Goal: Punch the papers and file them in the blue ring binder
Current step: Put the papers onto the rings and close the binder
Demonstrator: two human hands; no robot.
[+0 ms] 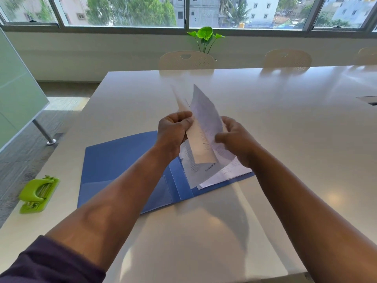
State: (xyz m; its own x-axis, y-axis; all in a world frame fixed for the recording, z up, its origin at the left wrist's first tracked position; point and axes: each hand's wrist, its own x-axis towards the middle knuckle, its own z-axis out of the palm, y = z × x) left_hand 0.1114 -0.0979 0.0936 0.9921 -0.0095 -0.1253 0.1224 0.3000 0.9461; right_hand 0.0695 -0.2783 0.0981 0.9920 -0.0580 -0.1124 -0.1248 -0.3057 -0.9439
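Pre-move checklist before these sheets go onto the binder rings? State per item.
1. Blue plastic ring binder lies open on the white table: ok.
2. Left hand grip on the white printed sheets: ok, fingers curled round their left edge.
3. Right hand grip on the sheets: ok, holding their right side.
4. Holes punched in the held sheets: cannot tell.
5. Rings open: cannot tell, hidden by loose papers lying in the binder.
6. Green hole punch clear of the binder: ok, at the table's left edge.
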